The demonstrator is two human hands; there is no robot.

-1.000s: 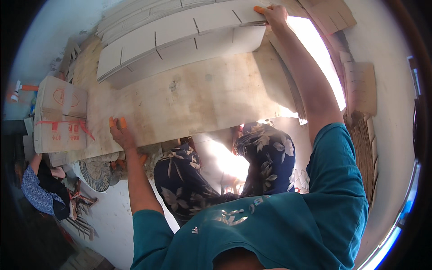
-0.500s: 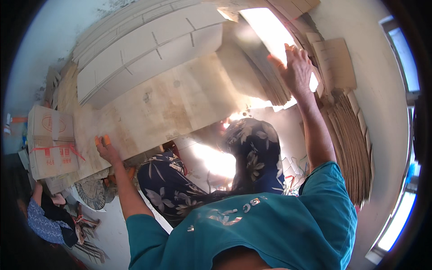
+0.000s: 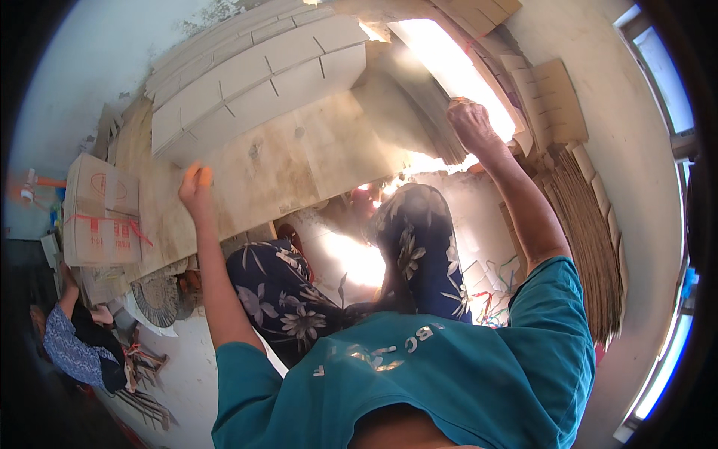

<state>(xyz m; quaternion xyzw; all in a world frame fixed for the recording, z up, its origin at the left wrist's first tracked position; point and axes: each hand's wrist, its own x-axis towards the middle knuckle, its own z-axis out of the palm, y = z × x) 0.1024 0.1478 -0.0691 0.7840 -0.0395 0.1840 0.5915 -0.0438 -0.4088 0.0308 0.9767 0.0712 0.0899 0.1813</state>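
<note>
Centrally, a flat cardboard sheet (image 3: 299, 165) lies across the frame; the left hand (image 3: 196, 187), fingers closed, grips its near edge, while the right hand (image 3: 471, 123), loosely curled, clasps its upper-right side.

My left hand (image 3: 196, 187) rests on the near part of a big flat cardboard sheet (image 3: 299, 161), fingers curled at its surface, with something small and orange at the fingertips that I cannot make out. My right hand (image 3: 471, 126) is up at the far right end of the same sheet, fingers closed over its edge. Beyond both hands lies a stack of pale slotted cardboard blanks (image 3: 254, 71). Left of my left hand sits a closed carton with red markings (image 3: 101, 213). Right of my right arm, bundled flat cardboard (image 3: 591, 224) stands on edge. Below my left elbow, another person in a blue patterned top (image 3: 75, 352) sits on the floor.
</note>
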